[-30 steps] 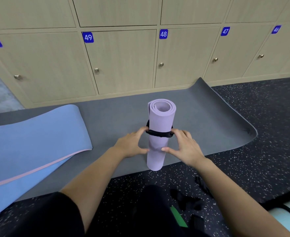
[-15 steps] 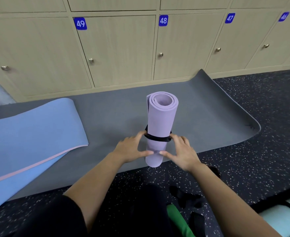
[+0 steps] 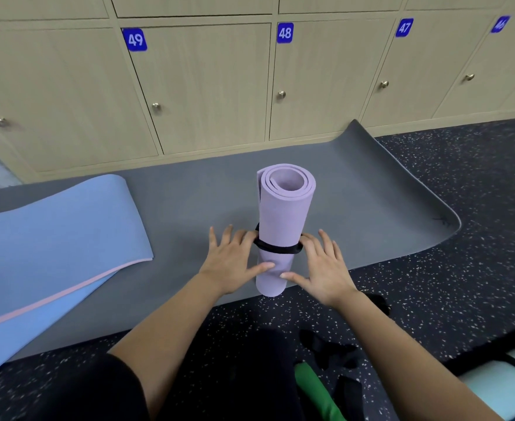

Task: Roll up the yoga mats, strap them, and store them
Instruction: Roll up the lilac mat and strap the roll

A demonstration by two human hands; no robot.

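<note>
A rolled purple yoga mat (image 3: 283,208) stands upright on the near edge of a flat grey mat (image 3: 371,208). A black strap (image 3: 277,248) circles its lower part. My left hand (image 3: 235,262) and my right hand (image 3: 326,268) flank the roll. Each index finger sits at the strap and each thumb presses the roll just below it, while the other fingers are spread. A blue mat (image 3: 52,238) with a pink edge lies unrolled on the left, overlapping the grey one.
Numbered wooden lockers (image 3: 204,86) line the wall right behind the mats. On the speckled floor near my knees lie loose black straps (image 3: 332,350) and a green roll (image 3: 316,390). A pale teal rolled mat (image 3: 499,387) with a black band lies at the bottom right.
The black strap has slid down the purple roll under both hands. My outer fingers have spread apart. The camera has moved closer.
</note>
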